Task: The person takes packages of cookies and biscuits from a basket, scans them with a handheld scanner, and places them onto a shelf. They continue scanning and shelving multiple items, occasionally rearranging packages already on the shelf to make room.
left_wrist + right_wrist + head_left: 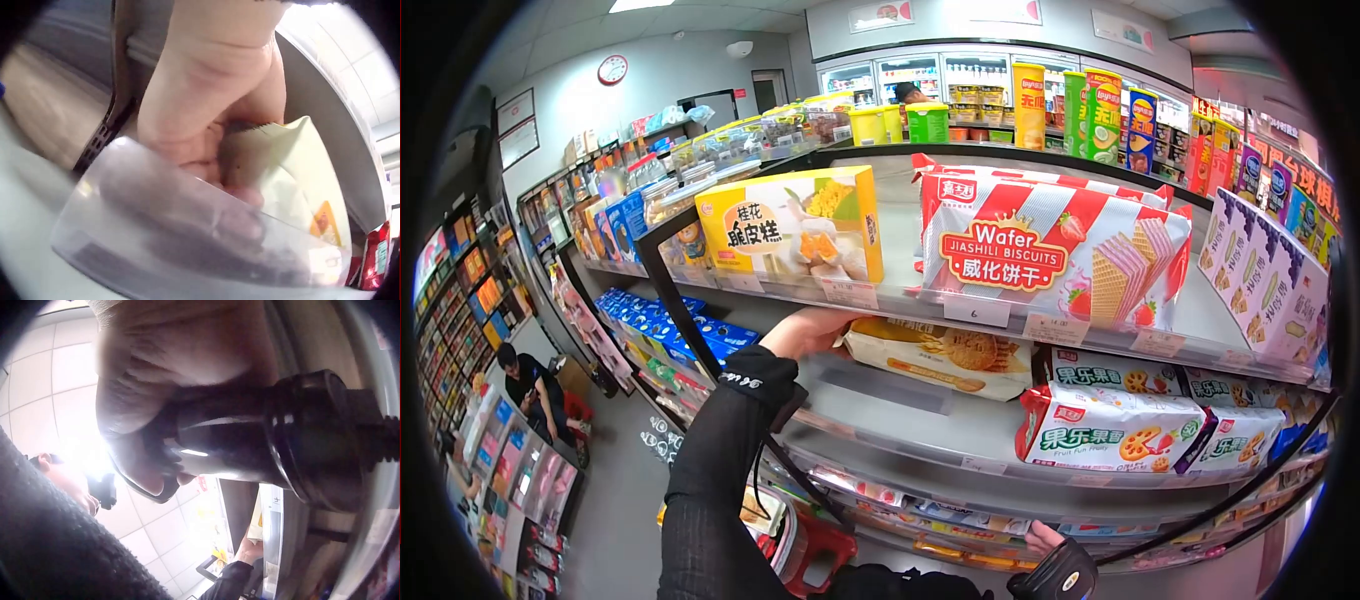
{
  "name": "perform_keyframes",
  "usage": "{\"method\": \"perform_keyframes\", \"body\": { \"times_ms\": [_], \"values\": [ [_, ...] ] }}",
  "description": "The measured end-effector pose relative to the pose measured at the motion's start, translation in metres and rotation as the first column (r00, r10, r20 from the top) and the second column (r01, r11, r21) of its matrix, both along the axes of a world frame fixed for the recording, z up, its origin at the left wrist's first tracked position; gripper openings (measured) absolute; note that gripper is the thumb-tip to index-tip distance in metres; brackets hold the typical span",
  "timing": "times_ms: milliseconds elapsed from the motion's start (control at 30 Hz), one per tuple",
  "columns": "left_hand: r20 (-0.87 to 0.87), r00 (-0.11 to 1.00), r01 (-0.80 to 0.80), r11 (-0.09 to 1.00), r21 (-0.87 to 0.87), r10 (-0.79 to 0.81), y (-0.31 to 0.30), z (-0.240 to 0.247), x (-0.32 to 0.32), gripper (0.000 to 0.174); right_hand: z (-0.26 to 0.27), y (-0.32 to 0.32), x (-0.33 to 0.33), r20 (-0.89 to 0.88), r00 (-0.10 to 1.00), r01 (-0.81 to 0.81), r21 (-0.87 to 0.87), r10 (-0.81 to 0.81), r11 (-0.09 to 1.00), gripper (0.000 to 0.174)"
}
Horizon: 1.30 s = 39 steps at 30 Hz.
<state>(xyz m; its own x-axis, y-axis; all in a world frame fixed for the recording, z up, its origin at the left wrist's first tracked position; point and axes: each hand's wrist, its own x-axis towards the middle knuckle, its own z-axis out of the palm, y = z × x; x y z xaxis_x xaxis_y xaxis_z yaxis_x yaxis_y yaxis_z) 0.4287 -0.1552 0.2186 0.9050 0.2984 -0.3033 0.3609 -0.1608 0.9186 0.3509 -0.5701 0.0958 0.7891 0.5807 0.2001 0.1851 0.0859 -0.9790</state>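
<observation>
My left hand reaches under the top shelf and grips the left end of a cream biscuit packet with a round biscuit printed on it. The left wrist view shows my left hand with fingers curled at the end of the pale packet, partly behind a clear shelf lip. Low at the front, my right hand is partly hidden. In the right wrist view, my right hand grips a glossy black cylindrical handle with a wide collar and a threaded end; its kind is unclear.
On the top shelf stand a yellow cake box and red-and-white wafer packs. White biscuit packs lie right of the cream packet. A black shelf post slants beside my left arm. A person sits at the far left.
</observation>
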Motion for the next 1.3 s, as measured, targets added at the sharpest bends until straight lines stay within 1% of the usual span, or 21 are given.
{"method": "perform_keyframes", "body": {
  "times_ms": [133, 200, 233, 333, 367, 400, 467, 500, 533, 567, 600, 667, 733, 800, 867, 1000, 1067, 1133, 1200, 1267, 1300],
  "values": [
    [0.034, 0.999, 0.040, 0.992, -0.119, -0.036, 0.012, -0.017, 0.012, 0.036, -0.003, -0.003, -0.006, 0.046, 0.999, 0.027, -0.045, -0.024, 0.999, 0.058],
    [-0.089, 0.996, 0.005, 0.999, 0.033, -0.002, 0.009, -0.014, 0.011, 0.032, -0.004, -0.003, -0.010, 0.074, 0.997, 0.040, -0.068, -0.035, 0.997, 0.058],
    [0.043, 0.995, 0.088, 0.995, 0.052, -0.091, 0.026, -0.031, 0.017, 0.033, -0.004, -0.003, -0.012, 0.088, 0.995, 0.047, -0.079, -0.040, 0.996, 0.057],
    [0.132, 0.987, 0.092, 0.996, 0.019, -0.093, 0.015, -0.019, 0.005, 0.038, -0.002, -0.004, -0.017, 0.077, 0.996, 0.057, -0.124, -0.048, 0.991, 0.057],
    [0.061, 0.996, 0.037, 0.951, 0.307, -0.059, -0.013, 0.009, -0.013, 0.046, -0.002, -0.004, -0.019, 0.052, 0.997, 0.060, -0.156, -0.052, 0.986, 0.056],
    [0.062, 0.996, 0.040, 0.952, 0.302, -0.062, -0.006, 0.001, -0.014, 0.046, -0.003, -0.004, -0.021, 0.053, 0.997, 0.063, -0.160, -0.055, 0.985, 0.056],
    [0.250, 0.922, 0.003, 0.649, 0.761, -0.297, 0.015, -0.023, -0.018, 0.050, -0.007, -0.003, -0.025, 0.022, 0.997, 0.075, -0.097, -0.073, 0.992, 0.054],
    [0.248, 0.874, -0.019, 0.480, 0.877, -0.417, -0.005, -0.004, -0.043, 0.051, -0.013, 0.000, -0.020, 0.024, 0.997, 0.072, -0.102, -0.070, 0.992, 0.054],
    [0.373, 0.808, -0.163, 0.435, 0.886, -0.456, -0.019, 0.000, -0.064, 0.040, -0.015, 0.004, -0.020, 0.041, 0.997, 0.069, -0.116, -0.064, 0.991, 0.054],
    [0.450, 0.772, -0.243, 0.446, 0.861, -0.449, -0.025, -0.003, -0.082, 0.035, -0.017, 0.009, -0.019, 0.057, 0.997, 0.059, -0.130, -0.052, 0.990, 0.054],
    [0.543, 0.652, -0.328, 0.449, 0.831, -0.529, -0.027, -0.011, -0.097, 0.029, -0.017, 0.015, -0.018, 0.071, 0.997, 0.041, -0.147, -0.031, 0.988, 0.053],
    [0.530, 0.682, -0.214, 0.555, 0.803, -0.504, -0.033, -0.022, -0.140, 0.026, -0.020, 0.029, -0.017, 0.087, 0.995, -0.029, -0.196, 0.047, 0.980, 0.052],
    [0.483, 0.756, 0.016, 0.751, 0.660, -0.441, -0.035, -0.042, -0.177, 0.024, -0.028, 0.046, -0.016, 0.078, 0.983, -0.138, -0.259, 0.163, 0.956, 0.051],
    [0.479, 0.768, 0.089, 0.811, 0.578, -0.426, -0.034, -0.073, -0.209, 0.024, -0.039, 0.064, -0.020, 0.055, 0.957, -0.254, -0.314, 0.285, 0.915, 0.051],
    [0.409, 0.808, 0.153, 0.821, 0.551, -0.425, -0.034, -0.101, -0.236, 0.028, -0.045, 0.081, -0.031, 0.031, 0.926, -0.343, -0.351, 0.377, 0.871, 0.050],
    [0.009, 0.931, 0.326, 0.839, 0.436, -0.366, -0.023, -0.157, -0.290, 0.041, -0.053, 0.103, -0.044, 0.024, 0.880, -0.419, -0.433, 0.475, 0.798, 0.049],
    [-0.004, 0.948, 0.297, 0.881, 0.369, -0.318, -0.010, -0.197, -0.328, 0.043, -0.057, 0.116, -0.055, 0.021, 0.860, -0.439, -0.481, 0.510, 0.759, 0.048],
    [-0.069, 0.986, 0.169, 0.929, 0.330, -0.155, -0.002, -0.232, -0.356, 0.044, -0.064, 0.120, -0.063, 0.028, 0.848, -0.441, -0.516, 0.529, 0.735, 0.047],
    [-0.070, 0.992, 0.123, 0.935, 0.332, -0.106, 0.008, -0.236, -0.374, 0.043, -0.066, 0.123, -0.073, 0.044, 0.840, -0.435, -0.543, 0.541, 0.718, 0.047],
    [-0.217, 0.976, 0.034, 0.967, 0.252, 0.022, 0.021, -0.230, -0.385, 0.041, -0.073, 0.130, -0.088, -0.019, 0.890, -0.389, -0.551, 0.455, 0.738, 0.050],
    [-0.203, 0.974, -0.056, 0.975, 0.215, 0.100, 0.029, -0.237, -0.390, 0.039, -0.063, 0.144, -0.105, 0.124, 0.879, -0.322, -0.556, 0.460, 0.766, 0.049]
  ]
}}
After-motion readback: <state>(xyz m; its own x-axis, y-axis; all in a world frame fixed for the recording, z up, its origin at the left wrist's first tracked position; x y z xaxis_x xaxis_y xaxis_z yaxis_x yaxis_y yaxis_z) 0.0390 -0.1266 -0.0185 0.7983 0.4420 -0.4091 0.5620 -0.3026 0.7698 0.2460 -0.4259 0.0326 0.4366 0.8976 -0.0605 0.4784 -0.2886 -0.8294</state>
